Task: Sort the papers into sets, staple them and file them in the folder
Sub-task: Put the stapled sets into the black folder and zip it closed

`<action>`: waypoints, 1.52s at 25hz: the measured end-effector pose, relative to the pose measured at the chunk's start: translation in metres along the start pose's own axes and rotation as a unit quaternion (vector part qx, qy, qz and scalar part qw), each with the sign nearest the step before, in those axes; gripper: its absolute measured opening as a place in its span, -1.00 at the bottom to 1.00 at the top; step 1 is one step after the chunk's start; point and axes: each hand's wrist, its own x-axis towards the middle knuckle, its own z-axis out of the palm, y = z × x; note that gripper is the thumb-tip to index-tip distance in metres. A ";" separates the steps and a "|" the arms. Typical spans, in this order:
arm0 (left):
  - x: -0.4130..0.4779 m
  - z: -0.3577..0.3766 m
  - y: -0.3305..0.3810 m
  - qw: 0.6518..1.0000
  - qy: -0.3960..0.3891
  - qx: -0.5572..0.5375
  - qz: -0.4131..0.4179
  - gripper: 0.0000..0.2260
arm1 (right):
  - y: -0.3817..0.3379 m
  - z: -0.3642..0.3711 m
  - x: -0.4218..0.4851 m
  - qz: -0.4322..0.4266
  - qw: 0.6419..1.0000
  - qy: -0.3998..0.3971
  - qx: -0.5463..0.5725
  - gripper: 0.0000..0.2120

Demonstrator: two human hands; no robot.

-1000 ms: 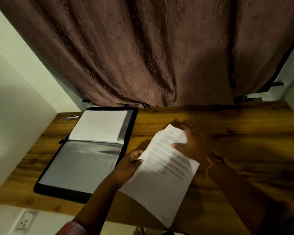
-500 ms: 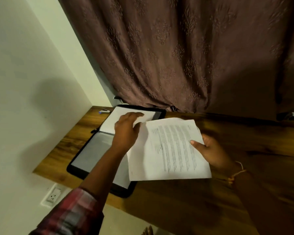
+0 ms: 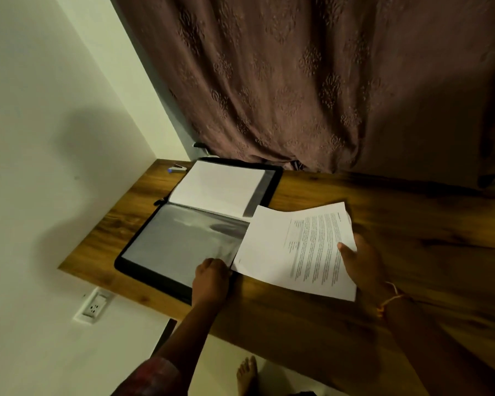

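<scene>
Left hand (image 3: 210, 277) dropped to folder (image 3: 166, 244) corner; printed papers (image 3: 297, 247) fanned.

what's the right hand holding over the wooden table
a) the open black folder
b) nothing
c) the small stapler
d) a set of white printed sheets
d: the right hand grips the set of white printed sheets by its right edge, thumb on top. The small stapler lies untouched at the table's far left corner, beyond the open black folder.
</scene>
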 end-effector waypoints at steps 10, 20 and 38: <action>-0.001 -0.014 0.017 0.995 0.038 0.021 -0.092 -0.82 | -0.013 -0.033 -0.009 0.047 0.998 -0.033 0.024 -0.73; 0.006 -0.043 0.034 0.972 0.089 -0.141 -0.165 -0.87 | -0.008 -0.047 -0.001 0.102 0.973 -0.182 0.104 -0.84; -0.005 -0.051 0.027 0.981 0.103 -0.134 -0.095 -0.80 | -0.023 0.000 0.007 0.133 0.976 -0.119 0.125 -0.71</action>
